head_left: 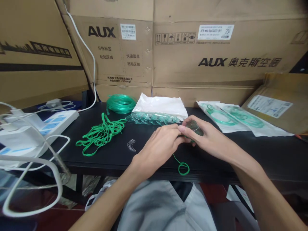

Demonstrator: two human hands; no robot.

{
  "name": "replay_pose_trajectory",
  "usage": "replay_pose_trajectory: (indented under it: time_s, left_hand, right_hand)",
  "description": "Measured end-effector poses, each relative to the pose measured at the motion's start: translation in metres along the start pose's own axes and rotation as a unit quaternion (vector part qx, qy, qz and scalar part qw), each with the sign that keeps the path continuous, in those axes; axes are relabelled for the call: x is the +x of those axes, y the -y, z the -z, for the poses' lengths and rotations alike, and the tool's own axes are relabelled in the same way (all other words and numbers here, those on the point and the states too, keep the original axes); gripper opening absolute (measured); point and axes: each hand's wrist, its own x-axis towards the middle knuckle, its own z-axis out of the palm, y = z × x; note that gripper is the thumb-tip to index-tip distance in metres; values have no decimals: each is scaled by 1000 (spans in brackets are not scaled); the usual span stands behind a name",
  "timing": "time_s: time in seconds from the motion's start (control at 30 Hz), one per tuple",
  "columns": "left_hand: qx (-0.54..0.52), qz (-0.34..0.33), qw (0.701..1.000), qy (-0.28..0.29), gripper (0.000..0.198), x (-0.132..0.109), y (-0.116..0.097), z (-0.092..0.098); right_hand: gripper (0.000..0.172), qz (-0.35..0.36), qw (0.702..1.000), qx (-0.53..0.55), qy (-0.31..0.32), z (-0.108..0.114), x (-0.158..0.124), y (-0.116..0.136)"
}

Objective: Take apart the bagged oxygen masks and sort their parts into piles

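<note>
A translucent green oxygen mask [195,127] is held low over the black table, with a thin pale wire showing across it. My right hand [204,131] wraps round the mask from the right, thumb toward its near side. Against its left side, my left hand [166,136] has its fingers closed at the mask's edge; the fingertips are partly hidden. Below the hands, a green elastic strap [183,168] dangles and ends in a loop near the table's front edge. Several thin metal strips [131,145] lie left of my left hand.
Behind the hands are stacked green masks [154,118] beside a white wrapper [160,106]. A tubing coil [121,103] and tangled green straps [102,133] lie left. Bagged tubing sets [240,117] lie right. A white power strip [57,122] with cables stands far left; cartons [168,73] form the back.
</note>
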Motion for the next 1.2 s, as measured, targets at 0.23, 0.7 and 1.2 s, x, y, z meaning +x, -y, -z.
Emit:
replay_pose_trajectory:
  time_s: [0.23, 0.7, 1.2]
  left_hand:
    - [53, -6, 999, 7, 23, -2, 7, 6]
    - [15, 62, 997, 34, 26, -3, 1, 13]
    - [11, 11, 1000, 19, 16, -2, -10, 15]
  right_hand:
    - [16, -4, 998, -63, -20, 17, 2, -10]
    - [24, -142, 986, -64, -58, 83, -18, -24]
    - [21, -23, 998, -21, 46, 21, -4, 2]
